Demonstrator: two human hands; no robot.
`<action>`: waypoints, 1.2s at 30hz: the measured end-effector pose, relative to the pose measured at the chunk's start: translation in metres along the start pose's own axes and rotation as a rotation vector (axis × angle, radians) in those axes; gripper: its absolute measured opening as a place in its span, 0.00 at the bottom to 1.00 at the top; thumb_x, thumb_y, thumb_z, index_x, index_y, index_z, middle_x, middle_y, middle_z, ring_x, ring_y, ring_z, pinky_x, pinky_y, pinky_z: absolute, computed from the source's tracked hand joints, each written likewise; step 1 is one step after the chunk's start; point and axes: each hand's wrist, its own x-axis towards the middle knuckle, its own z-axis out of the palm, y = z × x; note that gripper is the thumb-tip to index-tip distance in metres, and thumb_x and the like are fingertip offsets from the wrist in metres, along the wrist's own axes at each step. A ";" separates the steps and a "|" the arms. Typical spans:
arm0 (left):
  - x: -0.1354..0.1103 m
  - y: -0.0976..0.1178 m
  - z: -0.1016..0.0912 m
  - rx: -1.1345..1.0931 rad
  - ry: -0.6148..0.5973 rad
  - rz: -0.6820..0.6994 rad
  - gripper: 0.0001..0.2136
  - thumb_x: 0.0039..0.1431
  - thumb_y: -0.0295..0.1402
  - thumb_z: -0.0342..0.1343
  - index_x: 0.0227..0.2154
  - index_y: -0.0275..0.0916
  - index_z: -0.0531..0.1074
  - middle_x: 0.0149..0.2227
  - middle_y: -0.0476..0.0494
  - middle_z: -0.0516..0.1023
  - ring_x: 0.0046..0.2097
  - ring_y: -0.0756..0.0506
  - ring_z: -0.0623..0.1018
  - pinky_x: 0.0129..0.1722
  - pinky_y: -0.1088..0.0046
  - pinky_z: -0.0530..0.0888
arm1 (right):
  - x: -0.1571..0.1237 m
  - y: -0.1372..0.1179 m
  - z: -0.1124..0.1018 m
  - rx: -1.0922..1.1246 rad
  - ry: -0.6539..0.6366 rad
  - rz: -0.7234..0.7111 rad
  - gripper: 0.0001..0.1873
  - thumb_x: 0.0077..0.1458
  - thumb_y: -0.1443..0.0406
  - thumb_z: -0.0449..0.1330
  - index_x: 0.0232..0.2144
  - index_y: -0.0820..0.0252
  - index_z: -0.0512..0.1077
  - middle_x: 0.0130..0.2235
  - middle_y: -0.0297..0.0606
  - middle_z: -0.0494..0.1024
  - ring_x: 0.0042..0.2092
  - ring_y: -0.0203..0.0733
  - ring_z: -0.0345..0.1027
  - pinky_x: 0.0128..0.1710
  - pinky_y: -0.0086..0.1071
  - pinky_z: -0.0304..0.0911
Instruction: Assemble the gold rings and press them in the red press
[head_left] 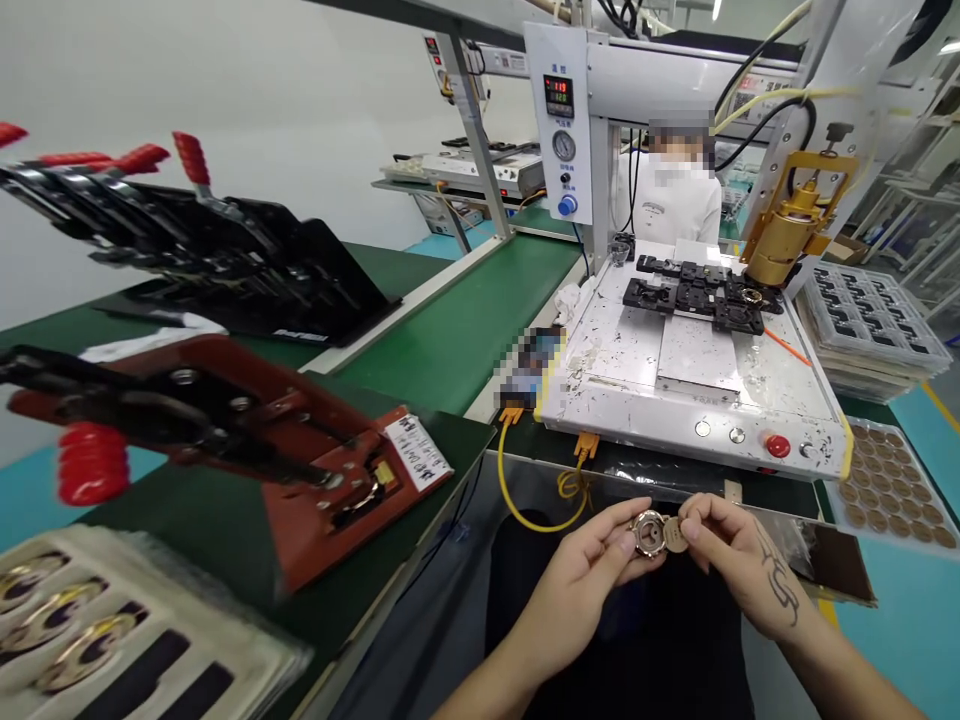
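1 round metal case (648, 535), lower right of frame, pinched by rim in L hand (589, 568), prob. to steady it w/ interior visible; 1 tan disc (675, 536) pinched in R hand (721, 542) at case's right, contact unclear, prob. so interior isn't blocked.

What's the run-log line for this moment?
left hand: holds round metal case | right hand: holds tan disc beside case | white machine: beyond hands
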 end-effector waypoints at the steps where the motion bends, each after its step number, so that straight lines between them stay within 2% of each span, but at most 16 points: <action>1: 0.000 0.000 0.000 0.005 -0.004 0.008 0.23 0.63 0.45 0.70 0.58 0.41 0.80 0.55 0.36 0.85 0.58 0.33 0.83 0.61 0.52 0.79 | 0.001 -0.004 0.002 -0.056 0.007 -0.046 0.16 0.68 0.53 0.64 0.32 0.56 0.71 0.37 0.34 0.73 0.36 0.38 0.67 0.37 0.33 0.62; 3: 0.000 0.001 0.001 0.023 -0.011 0.026 0.23 0.64 0.46 0.69 0.57 0.42 0.81 0.55 0.37 0.85 0.58 0.34 0.82 0.61 0.53 0.79 | 0.001 -0.011 0.008 -0.141 0.004 -0.108 0.15 0.69 0.55 0.63 0.33 0.55 0.71 0.46 0.38 0.74 0.46 0.43 0.69 0.47 0.35 0.63; 6: -0.001 0.003 0.003 0.051 -0.031 0.048 0.21 0.65 0.45 0.68 0.58 0.43 0.81 0.56 0.37 0.84 0.58 0.35 0.82 0.63 0.53 0.78 | 0.002 -0.016 0.017 -0.186 -0.023 -0.131 0.13 0.70 0.57 0.61 0.33 0.54 0.70 0.47 0.37 0.74 0.49 0.44 0.69 0.52 0.35 0.63; 15: -0.003 0.003 0.009 0.078 -0.042 0.074 0.20 0.66 0.45 0.67 0.58 0.45 0.81 0.58 0.38 0.83 0.58 0.36 0.82 0.63 0.54 0.77 | 0.004 -0.011 0.022 -0.167 0.004 -0.144 0.12 0.70 0.57 0.61 0.33 0.54 0.70 0.44 0.36 0.74 0.46 0.43 0.69 0.47 0.33 0.65; 27: -0.004 -0.004 0.014 0.180 -0.002 0.130 0.21 0.69 0.46 0.63 0.60 0.42 0.78 0.59 0.37 0.83 0.59 0.35 0.82 0.64 0.53 0.77 | 0.001 0.000 0.024 -0.232 0.095 -0.173 0.13 0.70 0.57 0.59 0.32 0.54 0.69 0.45 0.39 0.74 0.47 0.45 0.70 0.48 0.36 0.65; 32: -0.004 -0.010 0.015 0.286 0.033 0.166 0.21 0.70 0.44 0.61 0.61 0.40 0.77 0.57 0.35 0.84 0.57 0.36 0.84 0.62 0.55 0.79 | 0.001 0.006 0.026 -0.300 0.142 -0.262 0.12 0.70 0.60 0.59 0.32 0.54 0.68 0.45 0.38 0.72 0.46 0.44 0.70 0.46 0.36 0.66; 36: 0.001 -0.016 0.014 0.396 0.101 0.200 0.18 0.69 0.39 0.62 0.58 0.40 0.78 0.54 0.36 0.86 0.55 0.37 0.85 0.60 0.58 0.81 | 0.001 0.014 0.025 -0.454 0.181 -0.331 0.10 0.70 0.63 0.58 0.33 0.54 0.65 0.43 0.37 0.69 0.43 0.44 0.68 0.44 0.36 0.66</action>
